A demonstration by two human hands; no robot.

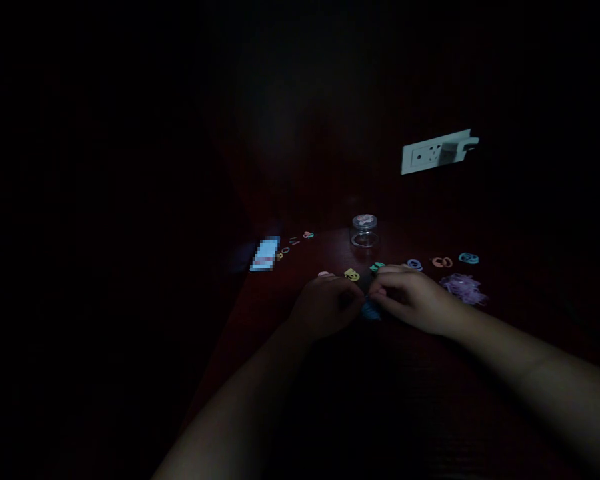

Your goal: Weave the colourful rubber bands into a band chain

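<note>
The scene is very dark. My left hand [327, 308] and my right hand [413, 299] meet over a dark reddish table [290, 313], fingers curled and pinched together. Between them sits a small blue piece [370, 311], held by both hands' fingertips as far as I can tell. Small coloured ring-like pieces lie just beyond: a yellow one [351, 274], a green one [377, 267], a blue one [415, 264], an orange one [442, 262] and a teal one [468, 258]. A heap of purple bands [463, 288] lies right of my right hand.
A small clear jar [365, 231] stands behind the pieces. A lit, blurred phone screen [265, 255] lies at the table's left edge, with tiny pieces [300, 238] beside it. A white wall socket with a plug [437, 152] hangs on the dark wall.
</note>
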